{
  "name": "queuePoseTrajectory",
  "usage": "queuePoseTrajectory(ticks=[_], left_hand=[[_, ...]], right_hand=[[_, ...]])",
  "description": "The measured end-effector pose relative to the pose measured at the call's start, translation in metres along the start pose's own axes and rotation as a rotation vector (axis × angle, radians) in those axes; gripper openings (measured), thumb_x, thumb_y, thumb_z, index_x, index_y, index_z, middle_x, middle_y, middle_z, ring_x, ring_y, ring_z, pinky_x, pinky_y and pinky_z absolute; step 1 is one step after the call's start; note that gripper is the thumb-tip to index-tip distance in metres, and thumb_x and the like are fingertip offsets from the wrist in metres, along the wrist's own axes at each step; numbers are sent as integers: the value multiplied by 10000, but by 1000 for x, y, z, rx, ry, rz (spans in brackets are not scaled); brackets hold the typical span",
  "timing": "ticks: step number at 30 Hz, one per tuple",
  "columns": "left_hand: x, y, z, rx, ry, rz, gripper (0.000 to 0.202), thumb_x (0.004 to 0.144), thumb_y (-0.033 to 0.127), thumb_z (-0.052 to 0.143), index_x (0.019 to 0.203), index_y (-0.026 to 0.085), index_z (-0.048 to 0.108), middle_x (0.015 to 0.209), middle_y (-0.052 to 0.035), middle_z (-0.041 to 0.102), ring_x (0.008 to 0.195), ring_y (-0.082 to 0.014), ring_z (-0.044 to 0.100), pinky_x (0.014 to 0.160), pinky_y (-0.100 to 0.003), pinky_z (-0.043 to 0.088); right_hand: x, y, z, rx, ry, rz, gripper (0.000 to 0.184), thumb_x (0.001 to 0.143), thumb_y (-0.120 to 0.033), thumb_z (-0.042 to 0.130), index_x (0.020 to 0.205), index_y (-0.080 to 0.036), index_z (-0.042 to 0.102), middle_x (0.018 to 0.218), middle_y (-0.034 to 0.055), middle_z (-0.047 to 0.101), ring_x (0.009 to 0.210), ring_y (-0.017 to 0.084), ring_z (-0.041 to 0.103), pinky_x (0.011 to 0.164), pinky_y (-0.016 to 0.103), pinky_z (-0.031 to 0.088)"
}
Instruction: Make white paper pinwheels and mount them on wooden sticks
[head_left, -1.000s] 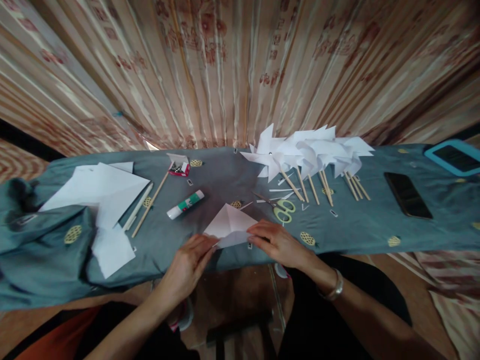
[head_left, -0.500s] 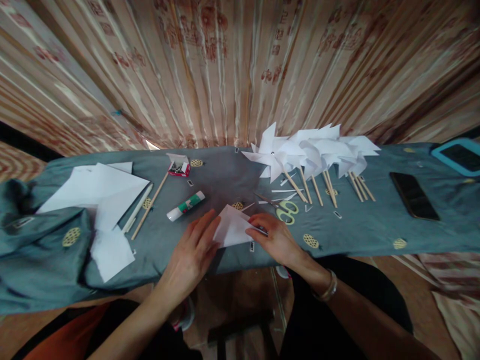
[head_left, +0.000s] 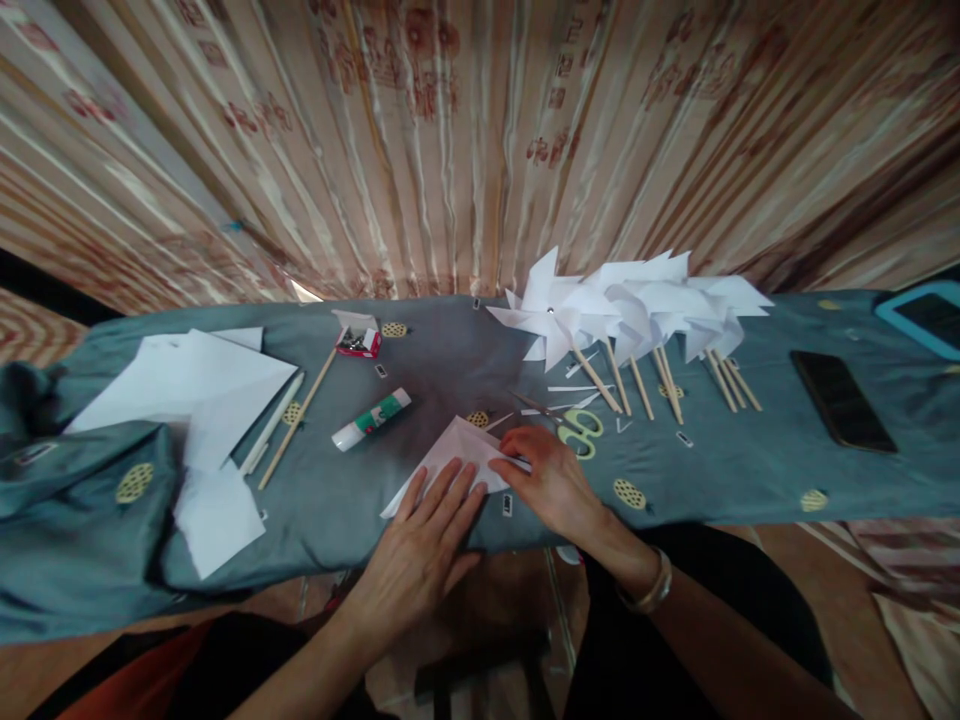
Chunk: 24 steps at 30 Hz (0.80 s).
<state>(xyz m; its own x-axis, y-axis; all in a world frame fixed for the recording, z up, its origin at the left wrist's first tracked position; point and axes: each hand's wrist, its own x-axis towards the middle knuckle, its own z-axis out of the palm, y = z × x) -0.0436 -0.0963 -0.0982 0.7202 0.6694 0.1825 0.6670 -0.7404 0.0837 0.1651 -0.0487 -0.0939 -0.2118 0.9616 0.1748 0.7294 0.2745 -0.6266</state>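
Note:
A folded piece of white paper [head_left: 459, 445], triangular in outline, lies at the front of the cloth-covered table. My left hand [head_left: 431, 535] rests flat on its lower edge, fingers stretched out. At the paper's right corner, my right hand [head_left: 547, 480] is closed, pinching the corner between thumb and fingers. Just beyond that hand lie scissors [head_left: 581, 432] with light green handles, beside narrow paper strips [head_left: 581, 388]. A glue stick [head_left: 372, 418] with a green label lies to the left of the folded paper.
Several white paper pinwheels [head_left: 622, 300] on wooden sticks lie at the back right. A phone [head_left: 844, 400] and a blue-edged device [head_left: 926, 315] are farther right. On the left are paper sheets [head_left: 225, 390], a pen [head_left: 274, 422], a wooden stick [head_left: 298, 418] and a small red box [head_left: 358, 338].
My left hand has moved from the paper's left side onto its lower edge and lies flatter, uncovering the left corner. My right hand still grips the right corner.

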Motion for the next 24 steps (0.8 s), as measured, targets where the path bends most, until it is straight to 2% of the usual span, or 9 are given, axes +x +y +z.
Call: queuePoseTrajectory(ticks=[7, 16, 24], left_hand=[[2, -4, 4, -10, -27, -10, 679, 910, 426, 510, 1470, 135, 259, 1514, -128, 373, 1417, -300, 276, 1108, -523, 298], [4, -11, 2, -60, -52, -10, 742, 900, 480, 499, 1495, 162, 189, 1514, -132, 372, 1420, -311, 263, 1104, -537, 304], [4, -12, 2, -82, -72, -18, 758, 887, 505, 509, 1491, 164, 204, 1521, -138, 357, 1425, -318, 247, 1105, -524, 316]], right_hand=[[4, -1, 1, -9, -1, 32, 110, 816, -215, 654, 724, -203, 593, 802, 44, 665, 818, 215, 611, 773, 348, 473], [7, -1, 1, -5, -16, 70, 112, 800, -199, 663, 716, -202, 589, 787, 36, 656, 798, 209, 611, 761, 338, 466], [8, -3, 0, -9, -27, 86, 120, 811, -212, 652, 711, -199, 587, 785, 33, 655, 799, 204, 608, 760, 329, 461]])
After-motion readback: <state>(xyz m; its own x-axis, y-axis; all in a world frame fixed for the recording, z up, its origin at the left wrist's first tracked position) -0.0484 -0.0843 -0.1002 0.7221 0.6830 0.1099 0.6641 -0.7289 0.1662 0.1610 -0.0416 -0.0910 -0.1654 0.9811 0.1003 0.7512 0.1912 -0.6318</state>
